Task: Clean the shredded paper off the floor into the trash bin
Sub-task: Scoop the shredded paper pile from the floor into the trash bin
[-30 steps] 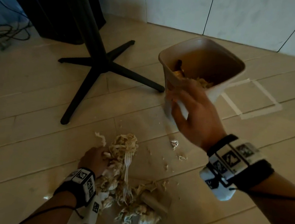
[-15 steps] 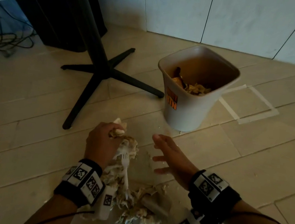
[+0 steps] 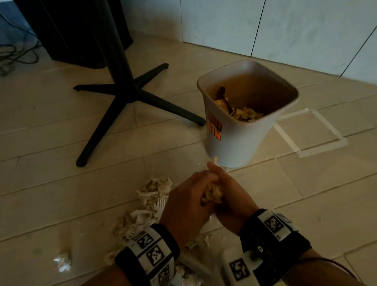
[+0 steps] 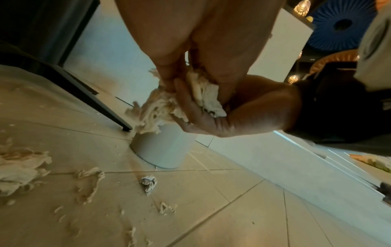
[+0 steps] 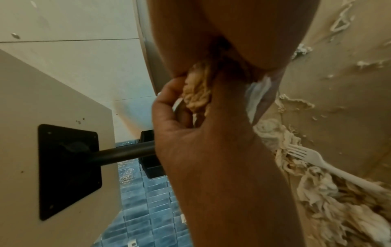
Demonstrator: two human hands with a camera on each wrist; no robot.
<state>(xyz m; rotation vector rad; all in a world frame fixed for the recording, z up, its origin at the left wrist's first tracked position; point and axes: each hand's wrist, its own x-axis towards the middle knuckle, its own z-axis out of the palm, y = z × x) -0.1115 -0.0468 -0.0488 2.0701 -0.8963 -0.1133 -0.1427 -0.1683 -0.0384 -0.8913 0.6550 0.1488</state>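
Table base (image 3: pixel 127 93): black cross-foot w/ post, seen at left on the floor (image 3: pixel 38 172).
Paper pile (image 3: pixel 153 193): shredded paper lying on floor, left of and under the wrists; a white plastic fork (image 5: pixel 304 157) is seen lying in it; small scraps (image 4: pixel 149 182) scattered nearby.
Left hand (image 3: pixel 187 204): fingers curled round a wad of shredded paper (image 3: pixel 212 192), raised above the pile.
Right hand (image 3: pixel 228 194): pressed against the same wad from the other side, fingers bent round it; both hands brought together, wad clamped btwn them.
Trash bin (image 3: pixel 236 143): white, upright on floor just beyond the hands; some shredded paper and a brown item already inside.
Tape outline (image 3: pixel 310 133): white rectangle marked on floor, right of bin.
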